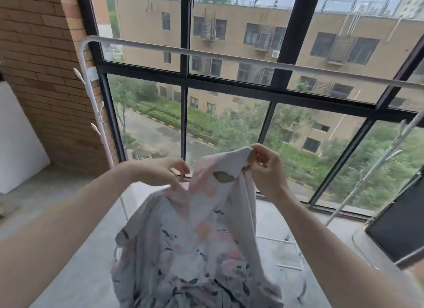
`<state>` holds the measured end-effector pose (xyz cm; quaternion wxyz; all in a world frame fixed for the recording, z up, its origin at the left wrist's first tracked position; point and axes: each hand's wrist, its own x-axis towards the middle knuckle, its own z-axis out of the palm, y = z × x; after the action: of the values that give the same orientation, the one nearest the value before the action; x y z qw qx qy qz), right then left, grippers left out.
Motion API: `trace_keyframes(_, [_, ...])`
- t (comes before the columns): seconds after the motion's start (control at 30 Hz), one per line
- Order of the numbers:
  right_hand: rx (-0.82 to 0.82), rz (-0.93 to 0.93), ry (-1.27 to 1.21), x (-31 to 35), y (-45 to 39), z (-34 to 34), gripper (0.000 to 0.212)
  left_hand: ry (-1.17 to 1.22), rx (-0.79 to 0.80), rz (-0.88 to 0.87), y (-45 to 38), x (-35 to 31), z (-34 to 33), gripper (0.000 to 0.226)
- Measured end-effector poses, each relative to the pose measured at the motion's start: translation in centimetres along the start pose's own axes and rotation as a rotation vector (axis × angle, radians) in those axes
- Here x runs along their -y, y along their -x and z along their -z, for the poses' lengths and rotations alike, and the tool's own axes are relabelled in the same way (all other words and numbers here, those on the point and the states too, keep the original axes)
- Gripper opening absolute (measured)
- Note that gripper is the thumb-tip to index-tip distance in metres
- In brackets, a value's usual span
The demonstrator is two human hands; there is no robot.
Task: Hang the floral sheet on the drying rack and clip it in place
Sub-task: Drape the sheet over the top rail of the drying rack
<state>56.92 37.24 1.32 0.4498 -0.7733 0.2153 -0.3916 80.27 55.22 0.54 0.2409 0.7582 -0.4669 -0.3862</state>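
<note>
The floral sheet [195, 243], pale grey with pink flowers and dark leaves, hangs bunched in front of me at the lower middle. My right hand [263, 167] pinches its raised top corner. My left hand [169, 172] grips the sheet's edge a little lower, to the left. The drying rack's white top bar [229, 56] runs across the window above both hands, from upper left down to the right. The sheet does not touch the bar. No clip shows in the frame.
The rack's left post [96, 115] carries white pegs beside a brick wall [43, 62]. Its right post [376, 163] slants at the right. A large dark-framed window [185, 78] stands behind. A dark panel [399, 225] sits at lower right. Low rack rails [275, 239] lie near the floor.
</note>
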Motion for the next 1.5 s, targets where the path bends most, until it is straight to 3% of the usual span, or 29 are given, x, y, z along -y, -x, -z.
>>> trace_keyframes(0.07, [0.104,-0.038,-0.025,-1.4,2.2,-1.8,0.035,0.237,0.149,-0.059,-0.8,-0.2,-4.0,0.060])
trace_keyframes(0.13, [0.210,-0.059,-0.031,-2.7,4.7,-3.2,0.031,0.374,0.174,-0.022,-1.7,0.2,-7.5,0.047])
trace_keyframes(0.27, [0.362,-0.141,-0.042,-5.9,9.8,-5.5,0.036,0.746,0.035,0.168,-3.5,3.9,-14.0,0.056])
trace_keyframes(0.3, [0.385,-0.176,-0.051,-6.6,11.0,-5.9,0.036,0.728,0.001,0.178,-3.5,4.6,-15.4,0.058])
trace_keyframes(0.4, [0.397,-0.284,-0.074,-8.5,14.0,-6.5,0.029,0.556,-0.015,0.141,-3.1,5.9,-18.3,0.022])
trace_keyframes(0.43, [0.400,-0.313,-0.076,-9.5,14.9,-6.5,0.027,0.550,-0.039,0.138,-3.0,6.2,-18.9,0.019])
trace_keyframes(0.5, [0.399,-0.362,-0.061,-11.5,16.5,-6.3,0.016,0.655,-0.177,0.129,-3.0,6.7,-19.4,0.032])
trace_keyframes(0.57, [0.354,-0.480,-0.089,-13.4,18.1,-5.5,0.005,0.809,-0.339,0.100,-2.5,6.4,-19.0,0.026])
trace_keyframes(0.63, [0.339,-0.593,-0.069,-15.8,19.8,-4.6,0.026,0.817,-0.388,0.059,-1.8,6.1,-18.6,0.024])
trace_keyframes(0.77, [0.538,-0.744,0.186,-20.1,22.9,-4.3,0.070,0.779,-0.253,-0.128,0.0,4.8,-18.5,0.012])
trace_keyframes(0.97, [0.602,-0.781,0.321,-23.1,23.5,-6.0,0.081,0.867,-0.163,-0.209,3.2,0.7,-16.1,0.009])
trace_keyframes(1.03, [0.597,-0.701,0.305,-23.4,22.5,-7.4,0.062,0.889,-0.144,-0.227,4.4,-0.4,-14.9,0.007])
trace_keyframes(1.1, [0.587,-0.601,0.348,-22.1,21.4,-8.8,0.011,0.892,-0.109,-0.241,5.5,-1.0,-13.9,0.004])
trace_keyframes(1.13, [0.561,-0.580,0.364,-21.6,20.9,-9.2,0.019,0.888,-0.089,-0.243,6.0,-1.0,-13.5,0.003])
trace_keyframes(1.2, [0.458,-0.610,0.342,-20.9,20.1,-9.4,0.039,0.864,-0.081,-0.224,6.8,-0.1,-12.6,0.016])
trace_keyframes(1.3, [0.054,-0.639,0.206,-18.9,18.3,-8.0,0.029,0.782,-0.244,-0.059,7.7,3.4,-11.4,0.032])
trace_keyframes(1.37, [-0.180,-0.563,0.013,-16.6,16.5,-6.8,0.030,0.496,-0.376,0.095,7.5,7.7,-10.9,0.037])
trace_keyframes(1.43, [-0.194,-0.455,-0.121,-13.6,14.6,-6.0,0.030,-0.033,-0.356,0.279,7.2,12.0,-11.3,0.034])
trace_keyframes(1.5, [-0.048,-0.368,-0.197,-10.8,13.4,-6.0,0.028,-0.199,-0.311,0.490,7.2,14.3,-12.5,0.037])
